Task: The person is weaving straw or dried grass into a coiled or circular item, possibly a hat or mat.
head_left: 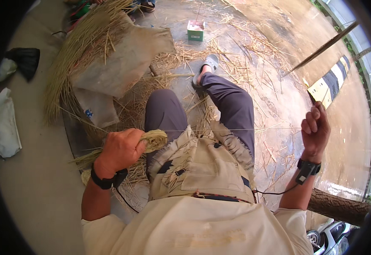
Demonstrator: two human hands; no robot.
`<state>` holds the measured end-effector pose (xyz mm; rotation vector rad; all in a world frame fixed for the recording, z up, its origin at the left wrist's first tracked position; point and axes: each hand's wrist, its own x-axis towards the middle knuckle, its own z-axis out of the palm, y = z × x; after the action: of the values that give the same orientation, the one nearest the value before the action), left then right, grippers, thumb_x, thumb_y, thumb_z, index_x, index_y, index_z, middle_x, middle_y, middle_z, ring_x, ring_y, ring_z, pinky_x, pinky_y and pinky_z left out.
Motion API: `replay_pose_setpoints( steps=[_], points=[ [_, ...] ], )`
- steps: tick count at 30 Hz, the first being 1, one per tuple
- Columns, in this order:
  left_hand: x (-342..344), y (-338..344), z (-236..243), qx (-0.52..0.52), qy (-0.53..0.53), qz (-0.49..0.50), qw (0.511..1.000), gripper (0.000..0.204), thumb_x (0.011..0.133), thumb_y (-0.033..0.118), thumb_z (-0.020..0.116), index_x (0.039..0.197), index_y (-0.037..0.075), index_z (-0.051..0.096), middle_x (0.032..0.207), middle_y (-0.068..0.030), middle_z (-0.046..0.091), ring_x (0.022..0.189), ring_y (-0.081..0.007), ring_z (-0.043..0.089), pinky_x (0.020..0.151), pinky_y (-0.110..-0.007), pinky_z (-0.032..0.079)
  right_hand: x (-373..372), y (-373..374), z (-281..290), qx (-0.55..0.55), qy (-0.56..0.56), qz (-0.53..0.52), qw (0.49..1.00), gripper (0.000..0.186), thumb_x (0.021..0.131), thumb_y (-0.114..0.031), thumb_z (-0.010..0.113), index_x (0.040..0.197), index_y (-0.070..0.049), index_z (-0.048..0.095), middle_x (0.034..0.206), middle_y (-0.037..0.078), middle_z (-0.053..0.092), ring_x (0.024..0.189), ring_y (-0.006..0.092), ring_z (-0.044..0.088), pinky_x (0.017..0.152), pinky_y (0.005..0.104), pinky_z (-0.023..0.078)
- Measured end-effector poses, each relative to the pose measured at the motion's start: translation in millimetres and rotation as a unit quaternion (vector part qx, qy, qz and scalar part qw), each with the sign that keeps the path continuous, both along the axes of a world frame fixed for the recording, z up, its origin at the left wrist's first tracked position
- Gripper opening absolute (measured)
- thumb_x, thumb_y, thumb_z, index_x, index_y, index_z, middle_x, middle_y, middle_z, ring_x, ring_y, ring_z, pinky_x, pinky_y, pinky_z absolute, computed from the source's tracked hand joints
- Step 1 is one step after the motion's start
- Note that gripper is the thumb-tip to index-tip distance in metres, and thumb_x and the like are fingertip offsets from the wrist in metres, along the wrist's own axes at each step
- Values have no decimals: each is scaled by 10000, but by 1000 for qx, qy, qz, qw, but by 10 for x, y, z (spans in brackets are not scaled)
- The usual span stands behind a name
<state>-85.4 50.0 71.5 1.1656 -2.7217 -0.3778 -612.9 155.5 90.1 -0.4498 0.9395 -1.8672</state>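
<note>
My left hand (121,148) is closed round a bundle of straw (155,140). The bundle's folded, rounded end sticks out on the thumb side, and loose stalk ends trail out to the left below the wrist. From that bundle a thin thread (245,129) runs taut across my lap to my right hand (316,129). The right hand is raised off to the right, its fingers curled and pinched on the thread. Something thin and dark shows at its fingertips, too small to make out. A tan apron (211,170) covers my lap.
A large heap of long straw (87,51) lies at the far left, partly under a tan sheet (117,70). A small green box (195,30) stands ahead. Loose straw litters the floor. White and black bags (7,123) lie left; a striped barrier (330,80) and a log (340,207) are right.
</note>
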Motion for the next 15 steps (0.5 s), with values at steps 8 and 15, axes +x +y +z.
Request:
replay_pose_setpoints(
  steps=[8,15],
  points=[
    [-520,168,-20,114,118,-72,984,252,909,186,706,1114,40,698,873,-177,732,752,-385,721,648,-466,574,1509,-332,-301,-27,362,287,887,318,1081,-214,584,1313,-1,628,1146,84,724,945,135,669,862,301,535],
    [-760,254,31,243,140,-59,958,458,912,123,689,1360,35,656,962,-228,748,808,-392,741,714,-434,596,1506,-107,-759,68,366,533,760,449,1095,-293,617,1413,24,616,1200,124,716,1031,188,654,944,339,528]
  ],
)
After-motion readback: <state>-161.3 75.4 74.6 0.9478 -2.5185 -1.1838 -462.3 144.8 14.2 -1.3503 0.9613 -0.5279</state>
